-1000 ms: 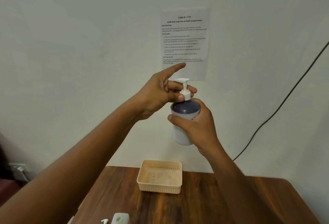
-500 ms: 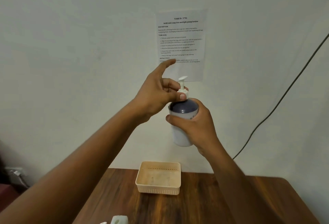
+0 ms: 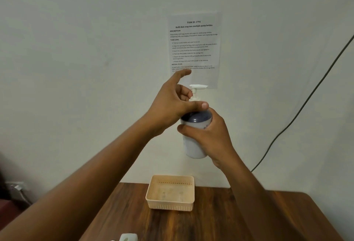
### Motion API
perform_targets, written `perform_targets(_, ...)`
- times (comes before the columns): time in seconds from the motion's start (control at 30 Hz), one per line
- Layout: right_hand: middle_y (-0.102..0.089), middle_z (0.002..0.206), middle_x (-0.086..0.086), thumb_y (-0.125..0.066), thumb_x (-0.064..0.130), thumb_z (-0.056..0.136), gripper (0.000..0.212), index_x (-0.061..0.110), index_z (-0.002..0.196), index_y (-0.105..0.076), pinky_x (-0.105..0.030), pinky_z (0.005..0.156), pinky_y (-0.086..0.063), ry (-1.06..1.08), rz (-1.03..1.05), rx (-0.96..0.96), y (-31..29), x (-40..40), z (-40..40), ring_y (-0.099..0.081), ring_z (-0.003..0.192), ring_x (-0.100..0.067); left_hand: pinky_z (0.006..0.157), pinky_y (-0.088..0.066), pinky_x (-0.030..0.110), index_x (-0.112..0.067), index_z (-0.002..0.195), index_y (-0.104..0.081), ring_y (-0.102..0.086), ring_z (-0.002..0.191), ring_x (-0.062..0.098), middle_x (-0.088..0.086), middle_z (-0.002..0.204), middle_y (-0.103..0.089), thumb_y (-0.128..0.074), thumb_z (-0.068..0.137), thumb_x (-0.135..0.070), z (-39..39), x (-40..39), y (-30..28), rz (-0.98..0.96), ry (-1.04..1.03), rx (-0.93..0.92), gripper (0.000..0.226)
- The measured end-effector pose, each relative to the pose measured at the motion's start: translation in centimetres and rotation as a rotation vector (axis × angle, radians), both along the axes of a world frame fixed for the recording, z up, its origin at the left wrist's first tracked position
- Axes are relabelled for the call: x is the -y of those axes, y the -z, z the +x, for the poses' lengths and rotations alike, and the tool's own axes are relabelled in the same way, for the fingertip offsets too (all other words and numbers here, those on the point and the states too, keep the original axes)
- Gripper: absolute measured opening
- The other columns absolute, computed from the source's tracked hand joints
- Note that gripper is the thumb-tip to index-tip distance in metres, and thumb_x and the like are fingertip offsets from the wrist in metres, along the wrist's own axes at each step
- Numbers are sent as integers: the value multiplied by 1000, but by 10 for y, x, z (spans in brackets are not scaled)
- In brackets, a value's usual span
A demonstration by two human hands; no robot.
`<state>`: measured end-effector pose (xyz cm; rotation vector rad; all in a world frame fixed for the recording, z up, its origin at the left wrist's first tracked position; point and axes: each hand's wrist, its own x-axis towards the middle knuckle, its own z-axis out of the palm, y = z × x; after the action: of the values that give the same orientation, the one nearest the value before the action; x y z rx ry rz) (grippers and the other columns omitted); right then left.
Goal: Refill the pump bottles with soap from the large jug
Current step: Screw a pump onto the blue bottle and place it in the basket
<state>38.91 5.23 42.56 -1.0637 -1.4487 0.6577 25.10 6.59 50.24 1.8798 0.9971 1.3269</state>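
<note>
Left hand [image 3: 173, 103]: thumb and curled fingers pinch the white pump collar [image 3: 195, 99] at the neck of the pump bottle [image 3: 195, 135]; the index finger stands straight, pointing up and clear of the collar. Right hand [image 3: 209, 137]: fingers and thumb wrapped round the bottle's body below its dark shoulder, a firm grasp.

The pump bottle is held upright in the air in front of the wall, well above the beige basket [image 3: 170, 193], which sits on the wooden table [image 3: 220, 221] directly below the bottle. The nozzle points to the right of the bottle. A printed sheet [image 3: 194, 49] hangs on the wall behind and above the bottle; a black cable [image 3: 306, 103] runs down the wall to its right. A white item [image 3: 128, 237], cut off by the frame, lies on the table well below and left of the bottle. The large jug is not in view.

Judgement: the pump head is being turned on the neck; whether tightening or loosening cannot be told. To do it well, the right hand should hold the body still and upright while the left turns the collar only, re-gripping in short turns and keeping the threads square.

Pose: both forearms reach forward and up, the left from the bottle's lower left, the right from below it.
</note>
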Motion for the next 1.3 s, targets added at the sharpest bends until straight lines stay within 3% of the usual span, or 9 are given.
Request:
perform_targets(0.1, -64, 104, 16, -87, 44, 66, 60, 40, 115, -53, -25, 71, -55, -10, -3, -11, 0, -1, 1, -65, 90, -10, 77, -63, 26, -33, 152, -43, -71, 74, 11, -3, 81, -69, -96, 70, -15, -1, 0, -1, 7, -11, 7, 99)
perform_targets(0.2, -65, 105, 15, -88, 42, 67, 59, 39, 116, -54, -25, 69, -55, -46, -25, -40, 2, 0, 4, -66, 89, -11, 91, -63, 39, -29, 157, -37, -79, 91, 24, 9, 93, -79, -88, 76, 3, -5, 2, -5, -30, 83, 18, 101)
perform_targets(0.3, -66, 107, 13, -87, 45, 63, 65, 37, 119, -55, -31, 71, -60, -144, -74, -67, 1, 1, 8, -67, 92, -16, 93, -62, 33, -24, 161, -29, -78, 102, 26, 18, 104, -80, -77, 83, 14, -10, 2, -9, -93, 220, 39, 99)
perform_targets(0.4, -70, 110, 1, -86, 43, 57, 74, 27, 124, -58, -48, 80, -61, -305, -122, -118, 2, 0, 14, -69, 97, -26, 94, -59, 33, -24, 162, -24, -76, 108, 31, 21, 112, -78, -70, 88, 15, -16, 1, -11, -152, 345, 36, 96)
perform_targets(0.53, -69, 112, 1, -85, 42, 59, 74, 27, 126, -57, -49, 81, -61, -316, -119, -102, 3, -2, 16, -68, 98, -25, 99, -58, 38, -26, 163, -22, -73, 114, 33, 18, 119, -77, -73, 88, 10, -19, 0, -8, -170, 368, 48, 98)
perform_targets(0.67, -67, 111, 9, -85, 46, 61, 68, 36, 121, -55, -36, 77, -62, -234, -92, -77, 5, -5, 13, -68, 96, -19, 90, -62, 33, -29, 157, -38, -74, 94, 20, 4, 104, -76, -93, 72, -12, -13, 2, -1, -97, 119, 70, 103)
perform_targets(0.8, -68, 104, 17, -87, 45, 63, 60, 42, 114, -56, -28, 72, -60, -212, -54, -51, 7, -7, 11, -68, 91, -10, 78, -62, 25, -30, 154, -43, -72, 77, 10, -5, 81, -72, -97, 67, -10, -7, 2, 7, -62, 19, 96, 104)
perform_targets(1.1, -67, 113, -16, -83, 31, 65, 68, 14, 126, -57, -61, 87, -56, -555, -174, -124, 11, -6, 23, -65, 102, -42, 99, -59, 47, -21, 148, -49, -71, 105, 49, 16, 91, -67, -82, 77, 13, -17, 5, -1, -174, 223, 43, 85)
perform_targets(1.3, -67, 113, -19, -79, 25, 70, 64, 8, 127, -56, -58, 91, -54, -691, -263, -119, 12, -8, 29, -65, 103, -41, 104, -54, 58, -18, 137, -56, -68, 109, 54, 22, 98, -65, -85, 76, 9, -18, 1, 6, -201, 192, 38, 73)
